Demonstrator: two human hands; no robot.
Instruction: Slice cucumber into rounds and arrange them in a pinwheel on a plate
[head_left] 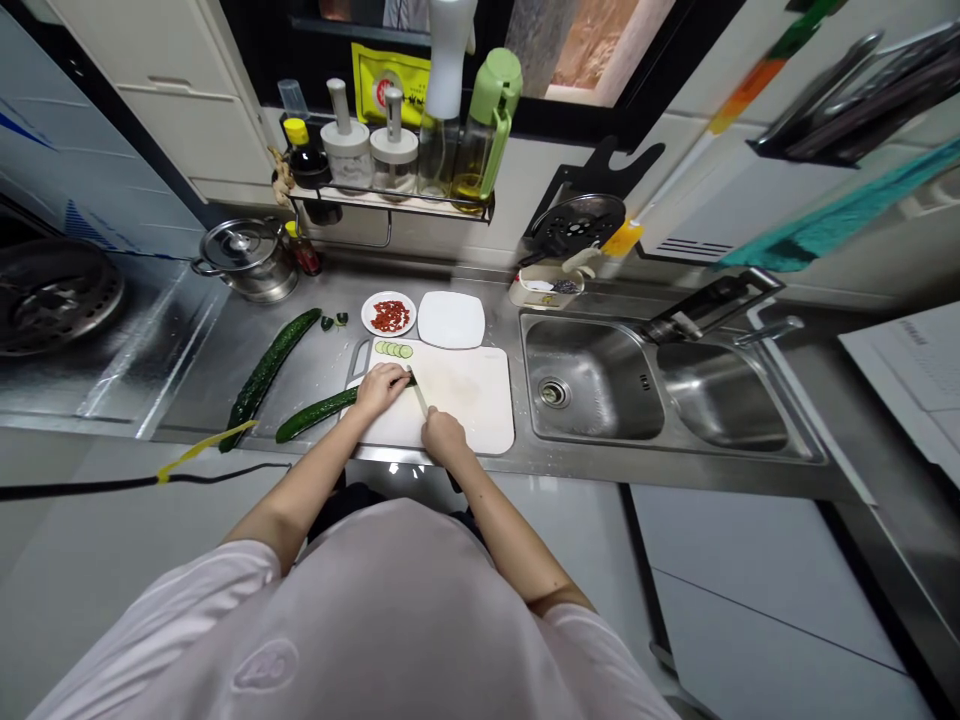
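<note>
My left hand [381,389] is closed over a dark green cucumber [319,413], whose long end sticks out to the left past the cutting board. In my right hand [444,437] is a knife [420,398], its blade pointing away from me at the cucumber's right end. Whether the edge is in the flesh I cannot tell. Both rest over a white cutting board [480,400] with a grey handle. A row of several cucumber slices [394,350] lies at its far left corner.
Left of the board lies another whole cucumber [274,365] with cut-off ends [334,321] close by. Behind the board are a plate of chopped red pieces [389,315] and a white square plate [451,319]. A lidded pot [247,258] stands far left; a double sink [592,378] is right.
</note>
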